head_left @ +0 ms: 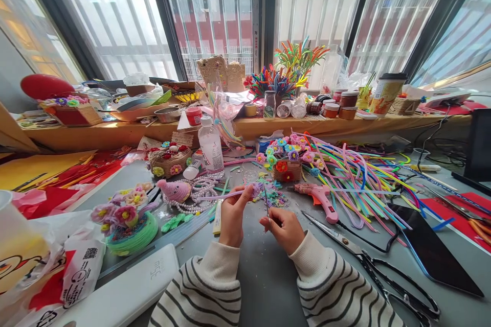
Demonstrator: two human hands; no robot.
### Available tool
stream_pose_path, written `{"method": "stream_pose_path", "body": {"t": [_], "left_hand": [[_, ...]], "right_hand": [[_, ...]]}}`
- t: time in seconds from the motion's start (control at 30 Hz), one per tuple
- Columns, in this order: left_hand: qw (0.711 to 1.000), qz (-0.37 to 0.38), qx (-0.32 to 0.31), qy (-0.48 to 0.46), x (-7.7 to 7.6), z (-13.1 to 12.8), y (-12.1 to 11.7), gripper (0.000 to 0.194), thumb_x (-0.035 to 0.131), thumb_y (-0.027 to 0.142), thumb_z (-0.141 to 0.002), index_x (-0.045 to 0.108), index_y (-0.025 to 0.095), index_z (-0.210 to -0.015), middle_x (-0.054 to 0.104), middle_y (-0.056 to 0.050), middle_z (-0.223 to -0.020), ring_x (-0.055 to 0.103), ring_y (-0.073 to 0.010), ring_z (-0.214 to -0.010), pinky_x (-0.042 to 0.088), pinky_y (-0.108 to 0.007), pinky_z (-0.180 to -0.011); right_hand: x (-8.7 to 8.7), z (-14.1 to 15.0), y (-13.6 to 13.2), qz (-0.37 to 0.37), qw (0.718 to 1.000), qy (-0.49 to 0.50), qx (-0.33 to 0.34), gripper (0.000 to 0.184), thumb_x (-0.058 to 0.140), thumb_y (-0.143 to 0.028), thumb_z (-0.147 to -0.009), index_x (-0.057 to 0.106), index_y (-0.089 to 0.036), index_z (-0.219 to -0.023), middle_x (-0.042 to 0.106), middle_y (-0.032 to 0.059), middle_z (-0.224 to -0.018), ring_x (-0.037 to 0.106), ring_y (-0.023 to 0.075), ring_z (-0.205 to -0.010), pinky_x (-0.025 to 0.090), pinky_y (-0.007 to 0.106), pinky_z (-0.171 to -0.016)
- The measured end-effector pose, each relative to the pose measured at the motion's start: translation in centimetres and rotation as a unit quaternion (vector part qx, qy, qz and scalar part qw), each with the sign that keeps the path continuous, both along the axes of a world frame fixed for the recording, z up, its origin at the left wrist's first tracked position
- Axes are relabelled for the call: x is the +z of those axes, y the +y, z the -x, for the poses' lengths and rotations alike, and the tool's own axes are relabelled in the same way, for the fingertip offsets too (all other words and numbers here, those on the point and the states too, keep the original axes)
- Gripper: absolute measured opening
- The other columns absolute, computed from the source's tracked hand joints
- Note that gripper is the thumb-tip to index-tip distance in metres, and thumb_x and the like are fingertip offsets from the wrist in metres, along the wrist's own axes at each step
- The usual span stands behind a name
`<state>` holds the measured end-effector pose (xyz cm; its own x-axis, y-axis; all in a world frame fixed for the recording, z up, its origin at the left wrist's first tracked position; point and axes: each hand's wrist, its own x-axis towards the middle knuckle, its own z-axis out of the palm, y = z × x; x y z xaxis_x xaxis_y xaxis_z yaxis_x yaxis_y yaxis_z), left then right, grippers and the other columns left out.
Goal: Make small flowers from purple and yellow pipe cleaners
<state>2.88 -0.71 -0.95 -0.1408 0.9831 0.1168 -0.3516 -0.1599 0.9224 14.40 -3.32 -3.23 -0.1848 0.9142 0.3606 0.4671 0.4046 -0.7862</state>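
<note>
Bare grey tabletop [264, 276] runs as an open lane between left sleeve [203, 286] and right sleeve [337, 286], up to the hands. Right side tight: big scissors [356, 250] lie slantwise beside the right sleeve, black slab [433, 250] past them, cord [368, 246] looping between. Glue gun [318, 199] and heaped fuzzy sticks [356, 173] block farther right. Left: white case [126, 286] close by, bead string [197, 196] and tall bottle [210, 148] beyond.
</note>
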Motion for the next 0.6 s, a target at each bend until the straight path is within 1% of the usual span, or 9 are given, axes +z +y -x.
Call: {"method": "stream_pose_path", "body": {"t": [0.13,0.3,0.47,0.6], "left_hand": [[1.000,-0.006,-0.008,0.003,0.03,-0.02,-0.06,0.014,0.058,0.025,-0.061,0.057,0.015,-0.070,0.052,0.001,-0.069,0.046,-0.0075,-0.065,0.035,-0.019,-0.062],[1.000,-0.008,-0.023,0.009,-0.05,0.00,-0.05,0.013,0.058,0.025,-0.061,0.057,0.015,-0.069,0.052,0.002,-0.070,0.046,-0.0075,-0.066,0.035,-0.019,-0.064],[1.000,-0.003,-0.019,0.000,-0.10,0.01,0.03,0.013,0.058,0.025,-0.061,0.058,0.015,-0.070,0.052,0.002,-0.072,0.046,-0.0071,-0.066,0.035,-0.019,-0.064],[1.000,0.003,-0.022,-0.006,0.02,-0.05,0.02,0.014,0.059,0.025,-0.060,0.058,0.015,-0.070,0.053,0.001,-0.073,0.047,-0.0078,-0.069,0.036,-0.019,-0.065]], "right_hand": [[-0.09,0.16,-0.07,0.008,1.000,-0.018,0.005,0.045,0.029,-0.056,-0.071,0.032,-0.018,-0.047,0.035,-0.0045,-0.042,0.031,0.0070,-0.040,0.023,0.019,-0.040],[0.10,0.24,-0.20,-0.004,0.999,-0.037,0.007,0.045,0.032,-0.057,-0.069,0.029,-0.018,-0.047,0.033,-0.0049,-0.043,0.029,0.0070,-0.041,0.020,0.020,-0.040],[0.13,0.19,-0.21,-0.004,0.999,-0.035,0.008,0.042,0.036,-0.052,-0.070,0.027,-0.018,-0.046,0.034,-0.0049,-0.042,0.029,0.0071,-0.041,0.021,0.020,-0.041],[-0.11,0.07,0.01,0.009,1.000,-0.021,0.004,0.038,0.040,-0.044,-0.071,0.029,-0.018,-0.045,0.038,-0.0037,-0.042,0.035,0.0077,-0.042,0.026,0.019,-0.044]]}}
